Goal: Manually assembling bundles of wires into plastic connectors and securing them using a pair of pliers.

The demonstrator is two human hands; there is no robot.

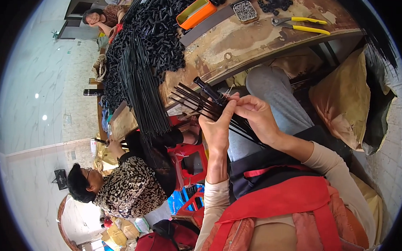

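Note:
Above my lap I hold what looks like an umbrella frame, with several thin black ribs spreading from a black plastic tube (205, 87). My left hand (217, 128) is closed around the ribs (193, 100) where they meet the tube. Close against it, my right hand (259, 119) pinches at the joint, thumb and forefinger together. A thin pale wire (230, 90) sticks up from the fingertips; its lower end is hidden by them. More rib ends (248, 130) show below my hands.
On the worn wooden table (230, 60) lie yellow-handled pliers (302, 25), a tray of small metal parts (245, 11), an orange box (196, 13), heaped black tubes (155, 31) and long black rods (142, 88). A co-worker (123, 184) sits left; a sack (343, 95) stands right.

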